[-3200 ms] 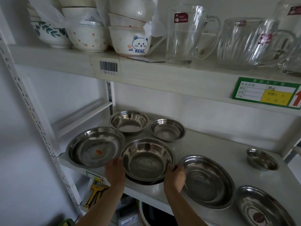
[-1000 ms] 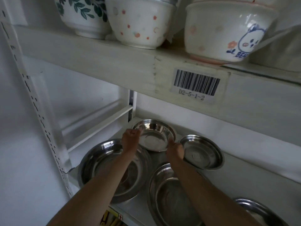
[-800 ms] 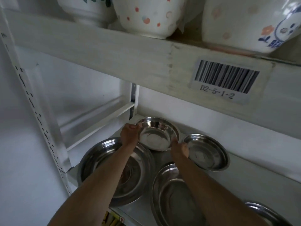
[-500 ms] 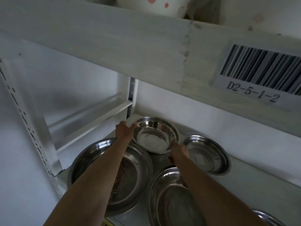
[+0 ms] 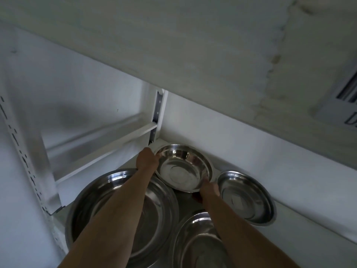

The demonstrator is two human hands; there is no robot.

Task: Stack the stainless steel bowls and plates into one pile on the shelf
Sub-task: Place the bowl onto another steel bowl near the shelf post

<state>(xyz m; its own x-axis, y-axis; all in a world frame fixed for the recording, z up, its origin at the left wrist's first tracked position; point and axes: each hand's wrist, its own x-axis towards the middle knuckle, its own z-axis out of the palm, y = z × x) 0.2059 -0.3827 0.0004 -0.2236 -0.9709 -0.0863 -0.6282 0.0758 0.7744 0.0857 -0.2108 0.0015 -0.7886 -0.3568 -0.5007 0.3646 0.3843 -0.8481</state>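
- At the bottom of the frame, two bare forearms run up from the lower edge toward the back of the shelf (image 5: 301,225), reaching over the nearer dishes, probably because the piece wanted sits deepest in the corner.
- Lower left, a large stainless steel plate (image 5: 108,206) lies flat under the left forearm; its broad rim is polished, its shallow well dim in the shade. It seems the widest piece here, so it would suit as the base of the pile.
- Lower centre, a second plate (image 5: 195,240) is cut by the frame edge, its rim just beside the large plate's.
- Right of centre, a smaller shallow dish (image 5: 249,198) rests flat on the pale shelf board, apart from the hands.
- In the middle, the steel bowl (image 5: 181,167) is held by both hands and tilted, its near rim lower; smooth, round, mirror-bright inside, with a flat circular base.
- The left hand (image 5: 146,159) has its fingers closed on the bowl's left rim; the right hand (image 5: 209,190) grips the near right rim, fingers curled under it. Opposite grips keep slick metal from slipping, I judge.
- Upper frame, the matt, faintly stained underside of the upper shelf (image 5: 173,45) hangs low, leaving little headroom for lifting.
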